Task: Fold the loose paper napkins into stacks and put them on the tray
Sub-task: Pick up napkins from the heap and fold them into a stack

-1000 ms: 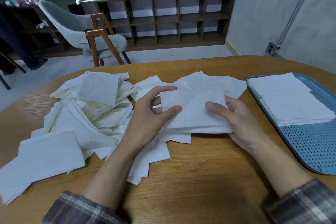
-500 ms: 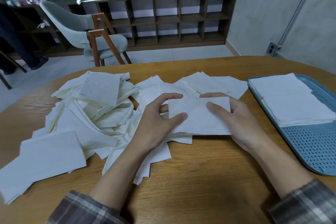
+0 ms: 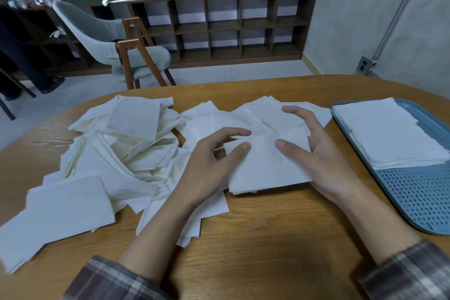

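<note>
A folded white napkin lies on the wooden table in front of me. My left hand sits at its left edge, thumb resting on the paper and fingers arched above it. My right hand is at its right edge, thumb on top and fingers spread and lifted off the paper. A heap of loose napkins spreads across the left half of the table. The blue perforated tray on the right carries a flat stack of folded napkins.
More loose napkins lie behind my hands. A large folded sheet sits at the near left. Past the table stand a grey chair with wooden legs and a dark shelf unit with plants.
Both hands brought the folded napkin down onto the table and toward me. My right fingers have lifted and spread off it, and the left fingers have arched up.
</note>
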